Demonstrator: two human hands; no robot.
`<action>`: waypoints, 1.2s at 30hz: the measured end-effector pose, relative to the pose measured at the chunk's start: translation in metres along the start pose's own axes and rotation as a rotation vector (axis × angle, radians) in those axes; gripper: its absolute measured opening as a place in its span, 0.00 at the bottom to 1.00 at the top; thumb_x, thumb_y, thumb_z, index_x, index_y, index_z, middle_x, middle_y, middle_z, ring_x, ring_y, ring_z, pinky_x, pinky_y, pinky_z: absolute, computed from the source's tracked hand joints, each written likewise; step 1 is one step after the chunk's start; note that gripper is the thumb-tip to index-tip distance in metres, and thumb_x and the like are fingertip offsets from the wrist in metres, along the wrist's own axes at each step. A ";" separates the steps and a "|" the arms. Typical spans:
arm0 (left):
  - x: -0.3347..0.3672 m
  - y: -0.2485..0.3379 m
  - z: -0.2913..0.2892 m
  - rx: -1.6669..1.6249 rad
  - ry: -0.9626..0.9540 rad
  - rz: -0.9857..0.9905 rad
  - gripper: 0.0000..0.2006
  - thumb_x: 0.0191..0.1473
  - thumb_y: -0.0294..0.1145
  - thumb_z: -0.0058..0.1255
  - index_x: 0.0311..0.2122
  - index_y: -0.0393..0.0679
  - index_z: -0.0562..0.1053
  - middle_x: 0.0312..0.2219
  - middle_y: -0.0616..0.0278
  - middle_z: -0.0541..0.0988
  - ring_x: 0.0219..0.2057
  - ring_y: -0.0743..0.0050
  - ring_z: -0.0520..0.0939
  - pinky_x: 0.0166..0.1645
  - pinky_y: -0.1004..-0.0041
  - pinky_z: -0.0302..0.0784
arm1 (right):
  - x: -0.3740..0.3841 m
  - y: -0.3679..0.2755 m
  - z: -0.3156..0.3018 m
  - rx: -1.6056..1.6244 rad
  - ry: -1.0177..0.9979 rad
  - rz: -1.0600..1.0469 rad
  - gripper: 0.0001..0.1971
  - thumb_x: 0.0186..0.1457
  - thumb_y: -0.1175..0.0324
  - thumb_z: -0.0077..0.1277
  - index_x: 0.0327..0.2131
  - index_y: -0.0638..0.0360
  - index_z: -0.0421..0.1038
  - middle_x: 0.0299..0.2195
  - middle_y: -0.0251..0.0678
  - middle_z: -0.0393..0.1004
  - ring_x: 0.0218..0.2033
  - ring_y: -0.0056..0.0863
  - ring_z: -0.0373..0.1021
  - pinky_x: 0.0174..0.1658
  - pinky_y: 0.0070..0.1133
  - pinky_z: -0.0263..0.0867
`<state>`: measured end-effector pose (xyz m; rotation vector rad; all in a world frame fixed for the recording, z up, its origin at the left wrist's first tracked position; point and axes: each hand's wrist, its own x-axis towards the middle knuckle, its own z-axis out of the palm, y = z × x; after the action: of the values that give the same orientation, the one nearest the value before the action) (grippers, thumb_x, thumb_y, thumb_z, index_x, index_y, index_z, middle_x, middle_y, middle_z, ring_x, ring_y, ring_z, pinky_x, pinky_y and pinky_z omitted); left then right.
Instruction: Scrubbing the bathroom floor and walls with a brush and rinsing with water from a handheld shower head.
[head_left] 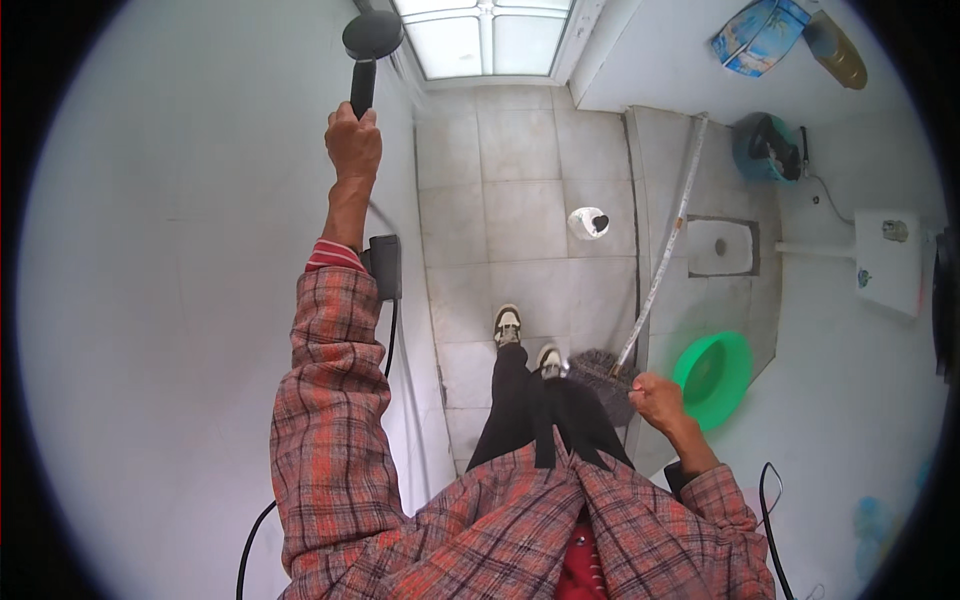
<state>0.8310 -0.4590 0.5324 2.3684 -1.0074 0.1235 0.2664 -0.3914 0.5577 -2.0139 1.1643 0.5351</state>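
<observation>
My left hand [353, 143] is stretched far forward along the left wall, its fingers wrapped round the handle of a black shower head [373, 36]. The round head points away from me at the top of the view. Held low in front of my body, my right hand [658, 400] is closed; what lies in it, if anything, is hidden. Just left of that hand is the grey shaggy head of a mop [600, 382], whose pale pole slants away across the floor. A bright green basin [738, 380] lies just beyond the right hand.
A white bin [583, 224] stands mid-floor on the tiles. A squat toilet [722, 246] is set in the raised floor at right, with a cistern [888, 262] on the wall and a blue bucket [752, 150] further off. A grey box [384, 266] with a cable is on the left wall.
</observation>
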 end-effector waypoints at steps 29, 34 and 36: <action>-0.005 -0.029 0.105 0.138 -0.120 -0.003 0.23 0.47 0.31 0.44 0.52 0.45 0.64 0.29 0.41 0.75 0.33 0.48 0.77 0.41 0.60 0.70 | 0.123 0.159 0.000 -0.083 0.078 0.168 0.05 0.40 0.68 0.44 0.21 0.59 0.68 0.22 0.47 0.70 0.28 0.47 0.67 0.32 0.37 0.62; -0.001 -0.029 0.139 0.030 -0.020 0.093 0.23 0.47 0.30 0.45 0.52 0.44 0.64 0.30 0.43 0.75 0.32 0.50 0.77 0.40 0.61 0.70 | 0.137 0.170 0.021 0.024 0.029 0.193 0.07 0.40 0.66 0.46 0.21 0.59 0.67 0.21 0.46 0.70 0.28 0.46 0.67 0.32 0.35 0.63; 0.007 -0.025 0.148 -0.078 -0.103 -0.053 0.23 0.48 0.30 0.46 0.52 0.44 0.64 0.30 0.44 0.75 0.31 0.50 0.77 0.40 0.62 0.70 | 0.145 0.155 0.014 0.018 0.008 0.206 0.07 0.40 0.65 0.47 0.21 0.58 0.68 0.21 0.46 0.70 0.28 0.46 0.67 0.32 0.35 0.63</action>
<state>0.8341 -0.5268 0.3985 2.3477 -0.9776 -0.0579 0.2046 -0.5105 0.3925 -1.8937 1.3851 0.6169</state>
